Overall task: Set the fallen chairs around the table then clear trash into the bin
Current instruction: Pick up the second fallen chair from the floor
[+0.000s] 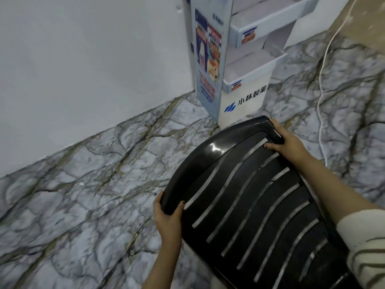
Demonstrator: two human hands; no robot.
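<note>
Chair (250,195) is black with long slits in its back, and it fills the 5 o'clock part of the view, tipped over the marble floor (83,184). At 9 o'clock stands a plain white wall (83,69). The left hand (167,215) wraps tight around the near corner of the chair's top edge, at 6 o'clock. At 12 o'clock a cardboard shelf stand (239,69) sits just beside the chair. The right hand (288,142) grips the far corner, at 3 o'clock. A white cord (321,90) runs along the floor at 2 o'clock.

Glossy black slatted chair (250,195), tilted
</note>
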